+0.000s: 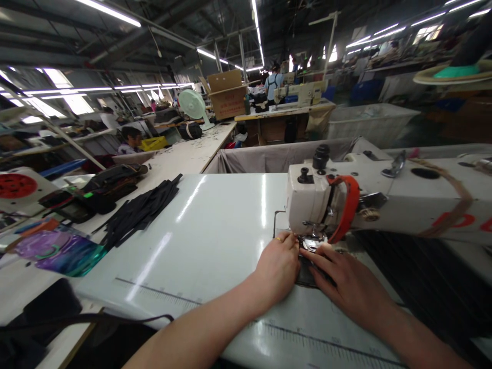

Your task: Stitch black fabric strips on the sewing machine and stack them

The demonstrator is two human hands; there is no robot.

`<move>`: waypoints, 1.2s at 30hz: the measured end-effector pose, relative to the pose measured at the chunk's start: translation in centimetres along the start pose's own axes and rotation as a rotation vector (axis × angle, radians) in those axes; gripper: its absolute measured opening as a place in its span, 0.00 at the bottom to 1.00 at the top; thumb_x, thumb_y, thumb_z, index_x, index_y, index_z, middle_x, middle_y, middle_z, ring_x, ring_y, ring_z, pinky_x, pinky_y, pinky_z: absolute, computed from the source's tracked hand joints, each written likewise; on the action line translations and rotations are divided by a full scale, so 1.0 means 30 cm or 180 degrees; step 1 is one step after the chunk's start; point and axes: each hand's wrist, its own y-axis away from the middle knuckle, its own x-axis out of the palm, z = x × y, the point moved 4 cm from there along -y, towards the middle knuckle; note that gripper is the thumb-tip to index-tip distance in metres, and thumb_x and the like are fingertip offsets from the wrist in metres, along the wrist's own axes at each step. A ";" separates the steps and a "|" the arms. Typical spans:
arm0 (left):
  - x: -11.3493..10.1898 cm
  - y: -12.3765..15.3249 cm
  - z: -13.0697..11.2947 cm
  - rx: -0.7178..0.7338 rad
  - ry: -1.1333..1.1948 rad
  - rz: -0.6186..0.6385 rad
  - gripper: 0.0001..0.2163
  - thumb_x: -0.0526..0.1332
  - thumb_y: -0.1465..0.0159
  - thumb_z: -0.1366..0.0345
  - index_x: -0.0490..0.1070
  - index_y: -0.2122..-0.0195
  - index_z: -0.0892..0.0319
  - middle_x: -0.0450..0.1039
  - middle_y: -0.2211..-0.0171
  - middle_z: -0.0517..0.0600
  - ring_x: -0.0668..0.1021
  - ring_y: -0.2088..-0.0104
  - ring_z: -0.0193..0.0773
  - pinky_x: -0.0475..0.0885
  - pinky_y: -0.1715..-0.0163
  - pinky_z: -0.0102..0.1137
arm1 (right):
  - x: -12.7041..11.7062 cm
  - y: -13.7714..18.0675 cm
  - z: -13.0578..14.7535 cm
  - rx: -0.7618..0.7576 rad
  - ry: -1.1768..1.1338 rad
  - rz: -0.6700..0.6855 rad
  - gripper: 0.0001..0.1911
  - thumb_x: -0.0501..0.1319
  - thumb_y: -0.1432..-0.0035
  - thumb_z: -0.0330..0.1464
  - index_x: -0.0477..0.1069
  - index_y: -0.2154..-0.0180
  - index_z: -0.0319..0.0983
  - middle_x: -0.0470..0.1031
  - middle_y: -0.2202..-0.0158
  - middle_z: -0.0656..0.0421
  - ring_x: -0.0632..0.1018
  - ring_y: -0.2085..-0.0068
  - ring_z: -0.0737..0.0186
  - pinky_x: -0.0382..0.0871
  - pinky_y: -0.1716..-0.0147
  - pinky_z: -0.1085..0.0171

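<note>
A white sewing machine (pixel 311 195) with an orange guard (pixel 348 205) stands over the pale work surface. Under its presser foot (pixel 309 243) lies a small dark fabric piece (pixel 306 277). My left hand (pixel 279 264), with a ring on one finger, is curled at the left edge of this piece, its fingertips pressed together close to the foot. From the right, my right hand (pixel 342 271) rests on the piece, fingers stretched out and apart. My hands cover part of the fabric, and the needle point cannot be made out.
Dark strips (pixel 140 210) are heaped left of the work surface. More dark fabric (pixel 423 271) lies right of my right hand. A purple and teal bag (pixel 57 251) is at far left. Beyond stand a fan (pixel 192 105), a cardboard box (pixel 226 97) and people.
</note>
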 end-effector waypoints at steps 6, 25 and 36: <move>-0.030 0.017 0.018 -0.0187 0.0385 -0.0275 0.09 0.54 0.35 0.74 0.74 0.63 0.65 0.76 0.60 0.57 0.75 0.56 0.44 0.72 0.50 0.38 | -0.038 0.004 0.010 -0.0104 -0.0063 0.0005 0.15 0.50 0.33 0.30 0.71 0.50 0.38 0.74 0.59 0.52 0.77 0.61 0.55 0.74 0.63 0.58; -0.144 0.095 0.227 -0.1609 0.0910 -0.0706 0.08 0.59 0.38 0.70 0.79 0.64 0.59 0.75 0.53 0.56 0.73 0.50 0.49 0.66 0.45 0.48 | -0.226 0.116 -0.099 0.1142 -0.0074 -0.0623 0.15 0.53 0.34 0.46 0.72 0.60 0.45 0.79 0.70 0.57 0.79 0.76 0.54 0.73 0.81 0.59; 0.034 0.043 0.079 -0.2031 0.3921 0.0214 0.07 0.61 0.38 0.70 0.72 0.58 0.62 0.69 0.80 0.42 0.71 0.81 0.31 0.69 0.77 0.26 | -0.060 0.029 0.109 -0.0706 -0.0260 -0.0221 0.23 0.48 0.38 0.20 0.71 0.46 0.39 0.76 0.54 0.50 0.78 0.54 0.56 0.76 0.57 0.61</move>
